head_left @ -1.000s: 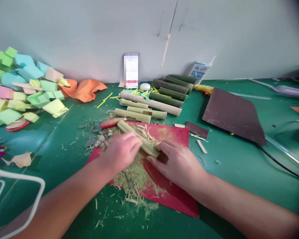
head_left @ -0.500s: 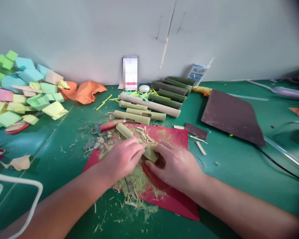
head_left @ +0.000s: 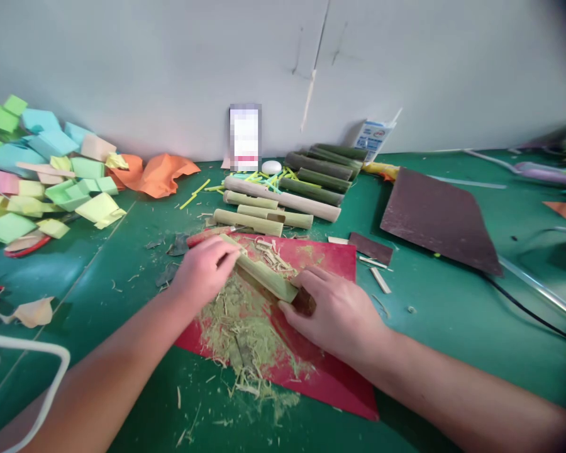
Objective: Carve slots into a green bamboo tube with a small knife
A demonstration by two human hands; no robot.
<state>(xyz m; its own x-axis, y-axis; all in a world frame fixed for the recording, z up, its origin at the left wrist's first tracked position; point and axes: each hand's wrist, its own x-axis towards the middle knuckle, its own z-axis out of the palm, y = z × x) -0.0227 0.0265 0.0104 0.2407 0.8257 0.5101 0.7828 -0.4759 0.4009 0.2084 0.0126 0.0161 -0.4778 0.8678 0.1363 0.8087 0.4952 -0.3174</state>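
Note:
A pale green bamboo tube (head_left: 266, 277), with a long lengthwise edge or slot along its near side, lies slantwise over a red sheet (head_left: 332, 255). My left hand (head_left: 208, 267) closes its fingers round the far left end. At the near right end, my right hand (head_left: 337, 308) grips the tube between thumb and fingers; a dark brown patch under that palm is too shaded to make out. Green dust and shavings (head_left: 245, 340) cover much of the sheet. Just beyond my left hand lies a red-handled tool (head_left: 210, 235), partly hidden.
Several bamboo pieces (head_left: 283, 200) are lined up behind the sheet. A phone (head_left: 245, 135) leans on the wall. Coloured paper pieces (head_left: 51, 182) heap at left. A large dark brown sheet (head_left: 441, 220) lies at right, and a white frame (head_left: 59, 377) stands at the lower left.
My left hand has slid along the bamboo tube, leftward and away from me, from its middle to its far end. My right hand keeps its hold at the near end.

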